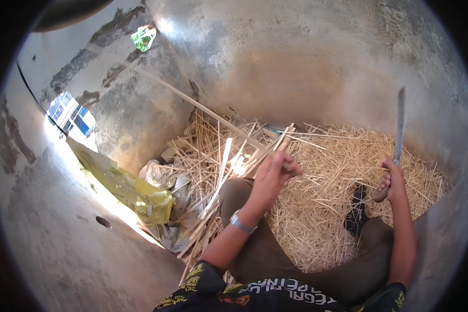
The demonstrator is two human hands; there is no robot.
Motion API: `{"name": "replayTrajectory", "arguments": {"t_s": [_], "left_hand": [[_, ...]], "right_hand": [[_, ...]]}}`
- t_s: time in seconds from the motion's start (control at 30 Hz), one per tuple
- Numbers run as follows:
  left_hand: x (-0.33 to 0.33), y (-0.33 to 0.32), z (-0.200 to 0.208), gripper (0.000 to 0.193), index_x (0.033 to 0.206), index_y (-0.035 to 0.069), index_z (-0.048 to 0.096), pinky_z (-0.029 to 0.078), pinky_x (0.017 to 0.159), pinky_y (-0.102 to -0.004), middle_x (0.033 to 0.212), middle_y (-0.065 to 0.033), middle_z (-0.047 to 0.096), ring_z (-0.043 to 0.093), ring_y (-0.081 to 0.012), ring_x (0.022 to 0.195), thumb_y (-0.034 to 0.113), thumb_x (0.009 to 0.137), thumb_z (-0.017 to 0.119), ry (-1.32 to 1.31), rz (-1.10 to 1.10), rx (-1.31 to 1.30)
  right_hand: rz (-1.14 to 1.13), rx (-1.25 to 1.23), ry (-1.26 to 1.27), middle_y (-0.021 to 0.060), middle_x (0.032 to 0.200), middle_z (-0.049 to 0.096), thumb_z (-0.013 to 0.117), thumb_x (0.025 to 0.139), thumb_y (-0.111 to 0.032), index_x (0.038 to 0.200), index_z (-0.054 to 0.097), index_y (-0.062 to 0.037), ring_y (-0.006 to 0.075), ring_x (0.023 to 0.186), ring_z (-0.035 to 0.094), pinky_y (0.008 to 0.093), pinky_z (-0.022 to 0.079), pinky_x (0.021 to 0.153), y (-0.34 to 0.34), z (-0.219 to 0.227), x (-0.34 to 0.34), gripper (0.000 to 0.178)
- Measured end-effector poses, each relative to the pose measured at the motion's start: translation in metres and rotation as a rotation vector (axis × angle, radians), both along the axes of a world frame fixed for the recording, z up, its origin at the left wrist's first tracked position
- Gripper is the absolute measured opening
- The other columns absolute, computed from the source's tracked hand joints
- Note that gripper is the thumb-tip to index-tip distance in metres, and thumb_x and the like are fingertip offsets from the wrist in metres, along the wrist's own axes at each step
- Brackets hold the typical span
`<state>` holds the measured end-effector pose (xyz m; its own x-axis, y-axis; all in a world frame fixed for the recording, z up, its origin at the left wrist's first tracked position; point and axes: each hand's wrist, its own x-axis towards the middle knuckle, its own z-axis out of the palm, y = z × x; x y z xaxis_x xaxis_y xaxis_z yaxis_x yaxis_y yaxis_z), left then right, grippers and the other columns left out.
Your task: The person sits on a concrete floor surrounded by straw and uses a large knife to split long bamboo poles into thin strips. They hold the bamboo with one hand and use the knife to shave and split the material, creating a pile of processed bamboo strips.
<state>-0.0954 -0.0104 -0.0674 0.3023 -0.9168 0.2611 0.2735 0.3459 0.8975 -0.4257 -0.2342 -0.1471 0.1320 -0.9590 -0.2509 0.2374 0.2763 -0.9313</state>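
My left hand [272, 176], with a metal watch on its wrist, is closed round the end of a long thin bamboo strip [195, 103]. From my fingers the strip slants up and away to the left, and its far end blurs against the wall. My right hand [393, 180] is wrapped round the wooden handle of a machete [400, 122]. Its long straight blade points upward, apart from the strip. Below both hands lies a thick bed of pale shavings [317, 208]. Split bamboo pieces [213, 177] are heaped to the left of my knee.
Rough, stained walls [307, 62] enclose the space. A yellow plastic sheet [125, 182] hangs by the bright gap on the left, near a crumpled pale cloth or bag [156, 174]. My bent legs frame the shavings, with one dark-covered foot [355, 210] on them.
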Motion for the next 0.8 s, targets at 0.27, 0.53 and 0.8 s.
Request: {"name": "replayTrajectory", "arguments": {"t_s": [0.27,0.53,0.8], "left_hand": [[-0.064,-0.069,-0.042,0.042,0.121,-0.002,0.061,0.057,0.094,-0.0335,0.122,-0.013,0.065,0.063,-0.0202,0.116,0.034,0.111,0.042,0.047,-0.015,-0.027],[-0.101,-0.079,-0.081,0.044,0.129,0.005,0.065,0.056,0.084,-0.0271,0.126,-0.0063,0.064,0.06,-0.0135,0.112,0.04,0.11,0.045,-0.139,0.125,0.158],[-0.123,-0.068,-0.088,0.046,0.139,0.007,0.057,0.053,0.081,-0.0247,0.122,-0.0056,0.064,0.06,-0.0117,0.111,0.04,0.11,0.043,-0.236,0.015,0.198]], "right_hand": [[0.404,-0.002,-0.103,-0.0086,0.049,0.031,0.068,0.097,-0.039,0.12,0.065,0.0002,0.0041,0.036,0.03,0.0244,0.029,0.037,0.057,0.024,0.045,0.046],[0.323,0.161,-0.342,-0.0094,0.05,0.032,0.065,0.101,-0.033,0.116,0.063,-0.0039,0.0051,0.039,0.032,0.0252,0.032,0.042,0.061,0.013,0.055,0.033],[0.193,0.159,-0.287,-0.0082,0.051,0.035,0.069,0.097,-0.027,0.115,0.061,-0.0091,0.0062,0.039,0.033,0.0263,0.034,0.043,0.05,0.006,0.045,0.026]]}}
